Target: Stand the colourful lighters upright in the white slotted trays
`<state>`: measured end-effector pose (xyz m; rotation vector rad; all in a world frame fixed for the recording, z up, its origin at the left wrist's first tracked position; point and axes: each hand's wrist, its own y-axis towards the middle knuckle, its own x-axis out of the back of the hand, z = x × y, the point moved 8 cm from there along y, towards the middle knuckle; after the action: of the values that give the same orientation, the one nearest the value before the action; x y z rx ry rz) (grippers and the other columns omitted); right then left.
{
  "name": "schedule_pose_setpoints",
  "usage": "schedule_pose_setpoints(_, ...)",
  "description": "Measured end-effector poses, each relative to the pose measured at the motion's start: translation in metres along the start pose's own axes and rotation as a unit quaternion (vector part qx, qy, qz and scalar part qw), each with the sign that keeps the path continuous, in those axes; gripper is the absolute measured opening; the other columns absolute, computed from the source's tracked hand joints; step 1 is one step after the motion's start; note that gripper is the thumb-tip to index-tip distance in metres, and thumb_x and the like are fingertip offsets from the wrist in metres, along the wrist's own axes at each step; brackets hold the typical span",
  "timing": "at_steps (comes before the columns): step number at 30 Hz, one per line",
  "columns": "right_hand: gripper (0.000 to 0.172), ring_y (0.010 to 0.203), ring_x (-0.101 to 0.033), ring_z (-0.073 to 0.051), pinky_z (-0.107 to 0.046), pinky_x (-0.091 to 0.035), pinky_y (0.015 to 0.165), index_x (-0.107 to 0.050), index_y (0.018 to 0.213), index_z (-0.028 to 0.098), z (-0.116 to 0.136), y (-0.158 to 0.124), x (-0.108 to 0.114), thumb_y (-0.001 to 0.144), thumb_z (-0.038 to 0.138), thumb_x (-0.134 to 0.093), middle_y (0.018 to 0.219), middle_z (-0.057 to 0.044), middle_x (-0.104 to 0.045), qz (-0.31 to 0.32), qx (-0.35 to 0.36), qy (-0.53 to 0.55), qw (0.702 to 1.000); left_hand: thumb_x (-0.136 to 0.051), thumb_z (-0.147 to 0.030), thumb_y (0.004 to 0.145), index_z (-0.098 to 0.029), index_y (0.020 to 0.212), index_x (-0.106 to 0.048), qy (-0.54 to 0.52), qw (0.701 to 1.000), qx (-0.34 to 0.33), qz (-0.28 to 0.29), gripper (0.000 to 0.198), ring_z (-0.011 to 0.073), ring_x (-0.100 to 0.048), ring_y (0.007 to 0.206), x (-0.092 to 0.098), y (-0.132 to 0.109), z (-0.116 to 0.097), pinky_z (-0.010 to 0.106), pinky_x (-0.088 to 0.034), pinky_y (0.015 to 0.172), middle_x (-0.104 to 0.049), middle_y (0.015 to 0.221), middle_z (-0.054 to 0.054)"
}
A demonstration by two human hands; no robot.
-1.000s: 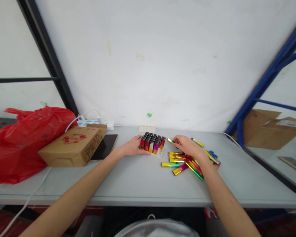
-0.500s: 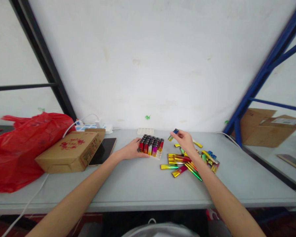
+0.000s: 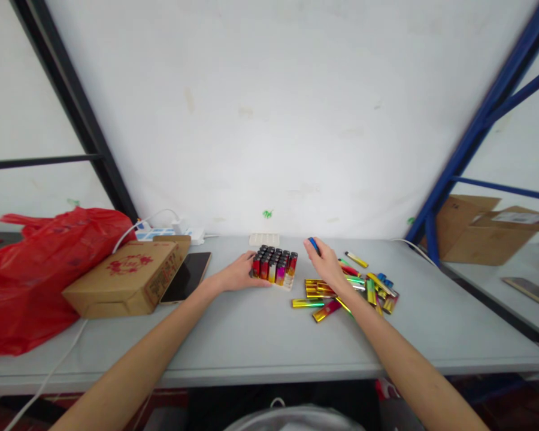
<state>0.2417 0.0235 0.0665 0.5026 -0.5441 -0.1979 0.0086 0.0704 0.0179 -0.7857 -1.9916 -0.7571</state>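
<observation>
Several colourful lighters (image 3: pixel 272 266) with black tops stand upright in rows in a small white tray (image 3: pixel 289 284), whose front right corner has bare slots. My left hand (image 3: pixel 236 273) grips the left side of this tray, its fingers partly hidden behind it. To the right, my right hand (image 3: pixel 326 262) is closed on one lighter (image 3: pixel 314 245); only its blue end shows past the fingers. Beneath and beside the right forearm lies a loose pile of shiny gold, red and green lighters (image 3: pixel 327 310), partly covered by the arm.
Against the wall sits another white slotted tray (image 3: pixel 264 239). On the left are a cardboard box (image 3: pixel 117 281), a red plastic bag (image 3: pixel 49 269), a dark tablet (image 3: pixel 187 276) and a white power strip (image 3: pixel 193 232). A blue metal frame (image 3: pixel 471 137) rises at the right.
My right hand has turned and drawn the lighter slightly back, so less of it shows. The left hand and the filled tray keep their places.
</observation>
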Motion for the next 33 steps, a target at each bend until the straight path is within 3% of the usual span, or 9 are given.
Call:
schedule_pose_setpoints(7, 0.057, 0.057, -0.032, -0.013, -0.031, -0.023, 0.057, -0.030, 0.058, 0.025, 0.006, -0.004, -0.001, 0.093, 0.067, -0.048, 0.056, 0.004, -0.030, -0.028, 0.006, -0.059, 0.998, -0.075, -0.074, 0.085, -0.028, 0.135, -0.072, 0.002, 1.000, 0.007, -0.001, 0.068, 0.0362, -0.053, 0.138, -0.001, -0.001, 0.003, 0.049, -0.038, 0.125, -0.066, 0.148, 0.008)
schedule_pose_setpoints(12, 0.046, 0.057, -0.032, -0.013, -0.031, -0.022, 0.057, -0.033, 0.060, 0.026, 0.005, -0.004, 0.003, 0.091, 0.058, -0.044, 0.055, 0.004, -0.032, -0.057, -0.001, -0.070, 0.996, -0.075, -0.077, 0.084, -0.027, 0.131, -0.075, 0.003, 1.000, 0.000, -0.005, 0.068, 0.0368, -0.055, 0.135, 0.000, 0.000, 0.001, 0.049, -0.040, 0.124, -0.068, 0.144, 0.008)
schedule_pose_setpoints(17, 0.050, 0.056, -0.033, -0.013, -0.030, -0.024, 0.057, -0.035, 0.062, 0.026, 0.008, -0.004, 0.003, 0.094, 0.062, -0.045, 0.055, 0.005, -0.035, -0.059, 0.009, -0.071, 0.996, -0.073, -0.077, 0.085, -0.026, 0.131, -0.074, 0.004, 1.000, -0.009, -0.003, 0.068, 0.0355, -0.054, 0.136, 0.000, -0.001, 0.000, 0.048, -0.038, 0.124, -0.069, 0.143, 0.007)
schedule_pose_setpoints(23, 0.041, 0.061, -0.050, -0.016, -0.029, -0.036, 0.064, -0.049, 0.083, 0.025, 0.028, -0.009, -0.007, 0.107, 0.057, -0.040, 0.067, 0.003, -0.056, 0.041, 0.069, -0.054, 0.995, -0.075, -0.072, 0.087, -0.027, 0.136, -0.072, 0.013, 1.000, -0.003, 0.004, 0.067, 0.0349, -0.053, 0.138, -0.002, 0.000, 0.001, 0.047, -0.037, 0.125, -0.067, 0.147, 0.007)
schedule_pose_setpoints(28, 0.050, 0.074, -0.059, -0.019, -0.030, -0.040, 0.072, -0.053, 0.081, 0.023, 0.045, -0.013, -0.006, 0.112, 0.057, -0.033, 0.080, -0.005, -0.067, 0.067, 0.136, -0.115, 0.982, -0.076, -0.070, 0.087, -0.025, 0.143, -0.067, 0.013, 1.000, 0.004, 0.007, 0.072, 0.0365, -0.052, 0.140, -0.002, -0.001, 0.001, 0.049, -0.036, 0.126, -0.063, 0.152, 0.009)
schedule_pose_setpoints(33, 0.065, 0.066, -0.063, -0.020, -0.031, -0.035, 0.066, -0.064, 0.069, 0.021, 0.033, -0.019, -0.027, 0.114, 0.056, -0.033, 0.068, -0.008, -0.070, 0.181, 0.074, -0.277, 0.941, -0.078, -0.070, 0.085, -0.026, 0.138, -0.071, 0.010, 1.000, 0.005, -0.009, 0.070, 0.0359, -0.055, 0.136, 0.001, -0.001, 0.001, 0.048, -0.039, 0.124, -0.065, 0.148, 0.009)
